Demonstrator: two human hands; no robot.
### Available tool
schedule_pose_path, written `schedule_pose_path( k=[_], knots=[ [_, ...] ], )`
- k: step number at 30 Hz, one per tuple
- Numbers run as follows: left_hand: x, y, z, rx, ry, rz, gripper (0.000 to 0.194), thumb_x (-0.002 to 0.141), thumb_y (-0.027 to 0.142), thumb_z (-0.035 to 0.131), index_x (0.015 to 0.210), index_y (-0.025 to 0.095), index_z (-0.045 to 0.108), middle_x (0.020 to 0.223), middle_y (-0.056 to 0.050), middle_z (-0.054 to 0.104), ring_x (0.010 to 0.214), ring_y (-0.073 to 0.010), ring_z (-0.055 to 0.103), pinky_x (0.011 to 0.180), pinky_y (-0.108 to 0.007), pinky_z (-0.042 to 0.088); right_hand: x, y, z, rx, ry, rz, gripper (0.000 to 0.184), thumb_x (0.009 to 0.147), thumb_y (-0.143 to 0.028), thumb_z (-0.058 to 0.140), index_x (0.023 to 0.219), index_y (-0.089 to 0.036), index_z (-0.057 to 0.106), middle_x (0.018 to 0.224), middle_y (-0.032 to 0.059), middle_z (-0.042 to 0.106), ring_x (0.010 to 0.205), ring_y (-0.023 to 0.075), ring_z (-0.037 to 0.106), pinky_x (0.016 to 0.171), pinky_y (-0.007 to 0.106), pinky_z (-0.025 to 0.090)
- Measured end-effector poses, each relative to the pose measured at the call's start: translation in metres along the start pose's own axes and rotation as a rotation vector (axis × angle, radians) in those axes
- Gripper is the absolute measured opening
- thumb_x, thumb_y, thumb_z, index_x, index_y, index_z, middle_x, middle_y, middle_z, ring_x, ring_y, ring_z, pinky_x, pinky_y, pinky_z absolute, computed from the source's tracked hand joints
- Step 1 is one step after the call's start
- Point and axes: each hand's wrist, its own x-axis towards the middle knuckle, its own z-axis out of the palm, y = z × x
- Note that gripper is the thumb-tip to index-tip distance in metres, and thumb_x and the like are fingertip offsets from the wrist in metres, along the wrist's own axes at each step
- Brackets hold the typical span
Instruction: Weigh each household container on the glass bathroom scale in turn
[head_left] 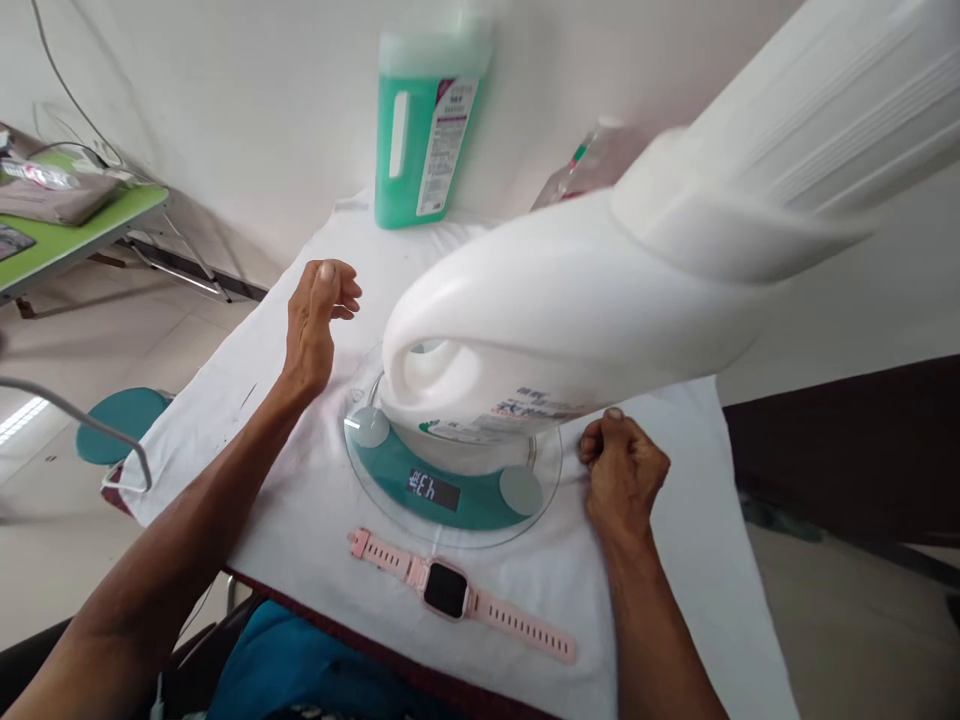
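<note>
Bottle (540,285) is perched unheld on the scale (481,512); if bumped by the left hand (311,330) (fingers released, scale's left) or right hand (624,470) (fingers clenched, scale's right), it could be toppled.

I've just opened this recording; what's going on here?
A large white bottle stands on a round glass scale, whose display is lit, though I can't read the figure reliably. Neither hand grips the bottle: the left hand is apart from it, fingers loosely bent, and the right hand is close by on the other side, fingers curled in. A pink-strapped watch lies on the white cloth in front of the scale, and a green jug stands behind.
</note>
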Motion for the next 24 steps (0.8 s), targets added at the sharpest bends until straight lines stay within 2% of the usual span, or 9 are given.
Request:
schedule_pose_path(
  k=[2, 3, 5, 7, 11, 14, 19, 22, 24],
  knots=[
    [-0.010, 0.030, 0.008, -0.095, -0.123, 0.077, 0.068, 0.101, 0.089, 0.048, 0.109, 0.026, 0.072, 0.101, -0.007, 0.071, 0.090, -0.0216, 0.067, 0.081, -0.037, 0.057, 0.000, -0.001, -0.001, -0.019, -0.011, 0.010, 0.056, 0.102, -0.070, 0.060, 0.070, -0.023, 0.058, 0.065, -0.0022, 0.054, 0.062, 0.0139, 0.048, 0.066, 0.032, 0.039],
    [-0.016, 0.043, 0.012, -0.105, -0.231, 0.089, 0.067, 0.098, 0.089, 0.054, 0.110, 0.025, 0.074, 0.104, -0.008, 0.073, 0.096, -0.0233, 0.068, 0.082, -0.038, 0.057, 0.000, -0.001, -0.002, -0.038, -0.012, 0.015, 0.057, 0.101, -0.071, 0.060, 0.070, -0.023, 0.057, 0.065, -0.0021, 0.054, 0.063, 0.0142, 0.048, 0.067, 0.032, 0.039],
    [-0.026, 0.067, 0.022, -0.127, -0.360, -0.019, 0.058, 0.091, 0.080, 0.073, 0.098, 0.023, 0.076, 0.094, -0.006, 0.073, 0.088, -0.0225, 0.068, 0.072, -0.035, 0.056, 0.000, -0.003, -0.004, -0.070, -0.012, 0.031, 0.058, 0.101, -0.072, 0.060, 0.070, -0.023, 0.057, 0.065, -0.0019, 0.054, 0.063, 0.0147, 0.048, 0.068, 0.033, 0.039],
    [-0.032, 0.081, 0.031, -0.191, -0.382, -0.175, 0.052, 0.081, 0.072, 0.088, 0.087, 0.021, 0.076, 0.082, -0.004, 0.070, 0.076, -0.0204, 0.065, 0.062, -0.032, 0.052, 0.000, -0.006, -0.004, -0.089, -0.018, 0.051, 0.059, 0.099, -0.074, 0.060, 0.069, -0.023, 0.056, 0.065, -0.0018, 0.054, 0.064, 0.0152, 0.048, 0.068, 0.033, 0.038],
    [-0.032, 0.090, 0.047, -0.324, -0.292, -0.340, 0.053, 0.062, 0.062, 0.101, 0.072, 0.019, 0.073, 0.070, -0.002, 0.067, 0.067, -0.0180, 0.062, 0.055, -0.029, 0.051, 0.000, -0.013, -0.005, -0.142, -0.028, 0.080, 0.063, 0.097, -0.080, 0.057, 0.068, -0.023, 0.055, 0.063, -0.0012, 0.054, 0.064, 0.0156, 0.047, 0.068, 0.034, 0.037],
    [-0.024, 0.088, 0.056, -0.378, -0.248, -0.384, 0.051, 0.059, 0.059, 0.103, 0.070, 0.019, 0.074, 0.067, -0.001, 0.065, 0.062, -0.0163, 0.062, 0.051, -0.028, 0.052, -0.001, -0.015, -0.006, -0.154, -0.030, 0.091, 0.066, 0.095, -0.084, 0.056, 0.068, -0.023, 0.055, 0.063, -0.0005, 0.055, 0.064, 0.0163, 0.047, 0.067, 0.034, 0.037],
    [0.017, 0.084, 0.064, -0.304, -0.054, -0.238, 0.067, 0.060, 0.067, 0.102, 0.052, 0.021, 0.053, 0.049, 0.003, 0.041, 0.046, -0.0111, 0.045, 0.039, -0.027, 0.036, -0.001, -0.012, -0.007, -0.096, -0.053, 0.050, 0.067, 0.096, -0.084, 0.055, 0.068, -0.023, 0.054, 0.063, -0.0004, 0.054, 0.064, 0.0167, 0.047, 0.066, 0.034, 0.037],
    [0.053, 0.081, 0.062, -0.251, 0.075, -0.113, 0.074, 0.063, 0.071, 0.099, 0.052, 0.022, 0.045, 0.049, 0.004, 0.036, 0.044, -0.0073, 0.034, 0.038, -0.027, 0.027, -0.001, -0.013, -0.006, -0.074, -0.050, 0.030, 0.068, 0.096, -0.086, 0.055, 0.067, -0.023, 0.053, 0.063, -0.0001, 0.054, 0.064, 0.0169, 0.048, 0.066, 0.034, 0.039],
    [0.074, 0.075, 0.060, -0.239, 0.107, -0.071, 0.074, 0.062, 0.069, 0.100, 0.053, 0.022, 0.044, 0.051, 0.004, 0.035, 0.045, -0.0073, 0.035, 0.039, -0.026, 0.027, -0.001, -0.015, -0.005, -0.070, -0.049, 0.035, 0.070, 0.094, -0.088, 0.056, 0.067, -0.024, 0.054, 0.063, 0.0003, 0.054, 0.063, 0.0171, 0.048, 0.064, 0.034, 0.039]
  ],
)
